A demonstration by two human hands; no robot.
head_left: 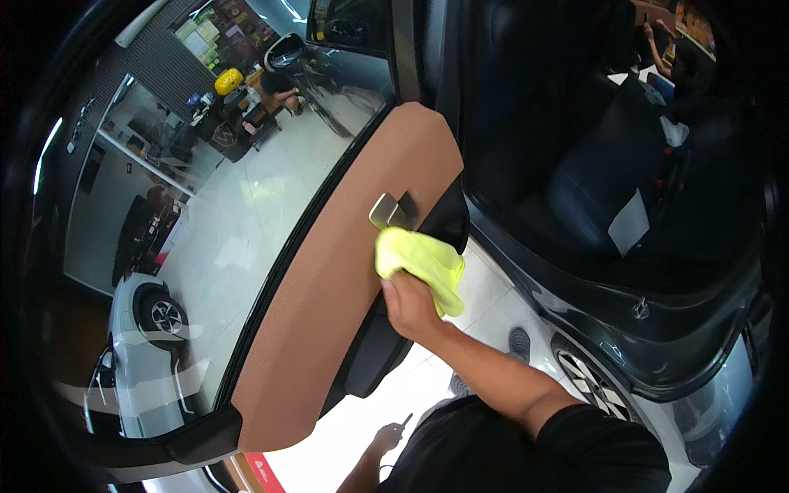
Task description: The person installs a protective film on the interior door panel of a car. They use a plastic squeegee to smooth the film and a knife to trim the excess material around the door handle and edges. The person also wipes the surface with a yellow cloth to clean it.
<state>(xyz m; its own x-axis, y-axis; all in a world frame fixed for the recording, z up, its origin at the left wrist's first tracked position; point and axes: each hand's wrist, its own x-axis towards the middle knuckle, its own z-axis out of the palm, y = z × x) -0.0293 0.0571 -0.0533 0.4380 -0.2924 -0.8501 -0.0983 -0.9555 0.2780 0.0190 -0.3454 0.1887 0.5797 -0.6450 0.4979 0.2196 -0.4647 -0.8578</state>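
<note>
My right hand (413, 311) is closed on a bright yellow-green cloth (423, 261), bunched against the brown trim panel (300, 304) of an open car door. Just above the cloth is the shiny inner door handle (384, 211), with a dark recess beside it. Low in the view, away from the door, my left hand (388, 437) is closed around a slim dark object (407, 419); its kind is too small to make out. The fingers under the cloth are partly hidden.
The door's window (246, 222) rises at the left. To the right is the dark car interior with a seat (588, 193) and a white sheet (630, 223). The sill and a wheel (592, 378) lie below. A white car (148, 353) stands beyond the glass; other people are farther off.
</note>
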